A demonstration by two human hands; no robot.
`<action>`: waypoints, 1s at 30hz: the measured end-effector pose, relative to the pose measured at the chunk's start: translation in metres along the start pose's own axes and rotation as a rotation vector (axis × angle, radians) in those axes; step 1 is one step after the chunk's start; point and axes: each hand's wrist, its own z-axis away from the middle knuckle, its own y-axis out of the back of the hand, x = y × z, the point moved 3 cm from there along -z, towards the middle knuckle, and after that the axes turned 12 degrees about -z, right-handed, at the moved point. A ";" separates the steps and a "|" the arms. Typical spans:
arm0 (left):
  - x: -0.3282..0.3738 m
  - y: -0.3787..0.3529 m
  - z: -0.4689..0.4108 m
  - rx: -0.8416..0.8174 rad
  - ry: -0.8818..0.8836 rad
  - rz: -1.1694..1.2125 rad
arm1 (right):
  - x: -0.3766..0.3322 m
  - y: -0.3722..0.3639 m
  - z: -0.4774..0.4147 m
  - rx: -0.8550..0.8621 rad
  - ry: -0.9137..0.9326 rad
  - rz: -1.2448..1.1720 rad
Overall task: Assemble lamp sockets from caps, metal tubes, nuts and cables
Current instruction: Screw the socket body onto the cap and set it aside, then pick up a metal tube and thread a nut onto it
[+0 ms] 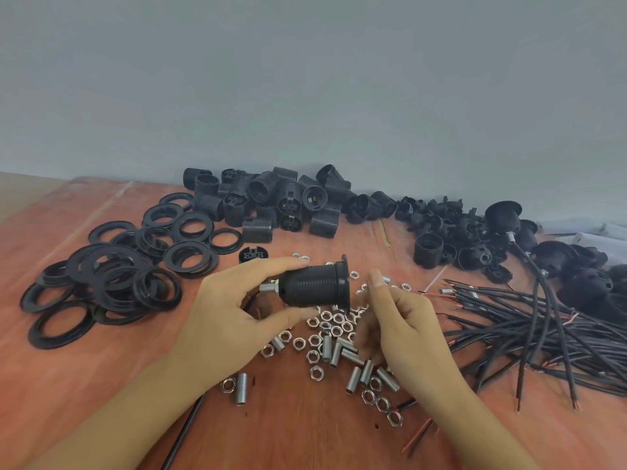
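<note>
My left hand (230,313) grips a black lamp socket (315,288) held sideways above the table, thumb under it and fingers over it. A short metal tube with a nut (269,287) sticks out of the socket's left end, and a black ring sits on its right end. My right hand (400,320) hovers just right of the ring, fingers loosely curled, holding nothing that I can see. A black cable (185,432) runs down from under my left hand. Loose nuts (327,322) and metal tubes (339,351) lie on the table beneath both hands.
Black rings (108,283) are piled at the left. Threaded socket bodies (271,198) are heaped by the wall, black caps (451,228) at the right. A bundle of black cables (529,323) lies at the right, beside finished sockets (502,215). The table (61,374) is reddish wood.
</note>
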 end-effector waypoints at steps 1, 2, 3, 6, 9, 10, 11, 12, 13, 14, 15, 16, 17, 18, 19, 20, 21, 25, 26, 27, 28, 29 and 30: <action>0.004 0.001 -0.002 0.012 -0.037 -0.001 | -0.001 -0.001 0.000 -0.028 -0.022 -0.033; 0.003 0.001 -0.001 0.012 -0.061 0.003 | -0.002 -0.002 0.000 -0.051 -0.034 -0.071; 0.000 -0.001 -0.002 0.008 -0.061 0.013 | -0.001 0.000 0.000 -0.055 -0.036 -0.087; -0.006 0.000 -0.003 0.051 -0.045 0.045 | -0.002 0.007 -0.001 0.022 -0.001 -0.085; -0.003 0.000 -0.004 0.060 -0.022 0.065 | -0.005 0.002 -0.001 -0.032 -0.008 -0.163; -0.004 0.000 -0.004 0.056 -0.027 0.053 | -0.006 -0.003 0.000 -0.092 -0.034 -0.175; -0.005 -0.001 -0.003 0.054 -0.021 0.058 | -0.006 -0.005 0.001 -0.135 -0.051 -0.171; -0.006 -0.001 -0.003 0.057 -0.005 0.082 | -0.004 -0.005 0.001 -0.147 -0.052 -0.158; -0.008 0.000 -0.003 0.066 0.014 0.105 | -0.004 -0.002 0.000 -0.119 -0.041 -0.148; -0.010 0.000 -0.003 0.081 0.025 0.112 | -0.004 0.001 0.000 -0.073 -0.031 -0.154; -0.011 0.001 -0.003 0.087 0.037 0.116 | -0.004 0.004 0.000 -0.034 -0.029 -0.164; -0.010 0.001 -0.004 0.089 0.036 0.114 | -0.003 0.005 0.000 -0.021 -0.032 -0.162; -0.009 0.001 -0.004 0.081 0.028 0.109 | -0.003 0.004 0.000 -0.033 -0.042 -0.149; -0.008 0.000 -0.004 0.077 0.004 0.094 | -0.002 0.000 0.001 -0.063 -0.059 -0.143; -0.006 -0.001 -0.003 0.075 -0.017 0.074 | -0.001 -0.006 0.002 -0.092 -0.080 -0.156; -0.005 -0.001 -0.003 0.078 -0.038 0.050 | 0.001 -0.012 0.003 -0.111 -0.095 -0.171; -0.004 -0.002 -0.002 0.080 -0.049 0.033 | 0.003 -0.017 0.003 -0.110 -0.103 -0.185; 0.001 -0.003 0.000 0.073 -0.052 0.070 | 0.000 -0.030 0.003 0.011 -0.055 -0.282; 0.001 -0.003 0.000 0.054 -0.053 0.096 | -0.002 -0.032 0.004 0.034 -0.039 -0.307; 0.002 -0.003 0.001 0.036 -0.055 0.112 | -0.003 -0.032 0.004 0.052 -0.029 -0.350; 0.001 -0.001 0.001 0.029 -0.058 0.118 | -0.008 -0.032 0.004 0.067 -0.028 -0.426; 0.000 0.000 0.002 0.031 -0.053 0.128 | -0.015 -0.029 0.001 0.085 -0.033 -0.533; -0.003 0.002 0.001 0.040 -0.038 0.144 | -0.022 -0.024 -0.003 0.117 -0.036 -0.648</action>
